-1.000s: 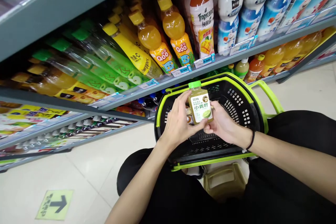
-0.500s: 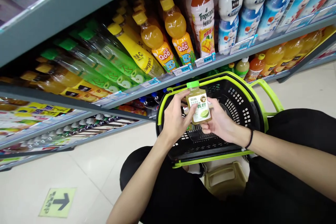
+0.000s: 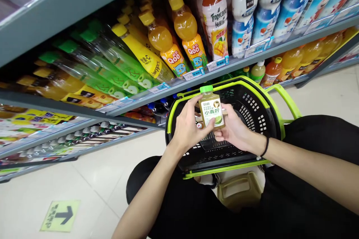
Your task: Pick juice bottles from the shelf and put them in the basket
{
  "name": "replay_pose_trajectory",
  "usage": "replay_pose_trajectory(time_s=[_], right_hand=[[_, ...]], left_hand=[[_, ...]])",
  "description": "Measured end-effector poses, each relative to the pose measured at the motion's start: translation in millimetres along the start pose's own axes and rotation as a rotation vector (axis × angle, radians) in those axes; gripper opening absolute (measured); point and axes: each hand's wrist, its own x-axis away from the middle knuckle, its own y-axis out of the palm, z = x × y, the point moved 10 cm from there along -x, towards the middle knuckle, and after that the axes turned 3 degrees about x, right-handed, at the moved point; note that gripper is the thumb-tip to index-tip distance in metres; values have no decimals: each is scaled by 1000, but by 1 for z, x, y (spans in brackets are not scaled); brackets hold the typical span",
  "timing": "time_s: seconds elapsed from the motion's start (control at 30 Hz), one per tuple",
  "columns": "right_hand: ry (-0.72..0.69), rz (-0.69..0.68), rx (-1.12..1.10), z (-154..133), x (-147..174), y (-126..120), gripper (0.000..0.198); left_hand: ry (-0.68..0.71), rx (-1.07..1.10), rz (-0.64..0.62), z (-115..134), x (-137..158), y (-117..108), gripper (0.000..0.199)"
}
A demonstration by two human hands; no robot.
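Between my two hands is a small juice bottle (image 3: 211, 107) with a green cap and a white label with a lime on it. My left hand (image 3: 188, 123) grips its left side, the thumb lying across the lower label and a finger near the cap. From the right, my right hand (image 3: 232, 124) holds the bottle's other side and lower end, its fingers partly behind it. The bottle is nearly upright, label towards me, above a black shopping basket (image 3: 224, 164) with lime-green rims. Part of the basket's inside is hidden by my hands.
A shelf (image 3: 185, 82) behind the basket carries Qoo bottles (image 3: 193, 50), a Tropicana bottle (image 3: 215, 18), green-capped bottles (image 3: 112, 63) and white bottles (image 3: 245, 11). More bottles stand below. The basket handle (image 3: 288, 101) sticks out right. A floor sign (image 3: 60, 216) lies at lower left.
My left thumb has slid down and right across the label, uncovering more of its printed characters. Both hands still hold the bottle over the basket. The view has shifted slightly.
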Motion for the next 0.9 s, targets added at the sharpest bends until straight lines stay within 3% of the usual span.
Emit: replay_pose_trajectory(time_s=[0.2,0.47,0.73,0.9], right_hand=[[-10,-13,14,-1,1,2,48],[1,-3,24,0,2,2,48],[-20,-27,33,-1,1,2,48],[-16,-24,38,-1,2,3,48]], left_hand=[[23,9,-11,2,1,3,77],[13,61,21,0,1,-4,51],[70,74,-24,4,1,0,73],[39,82,-18,1,2,0,61]])
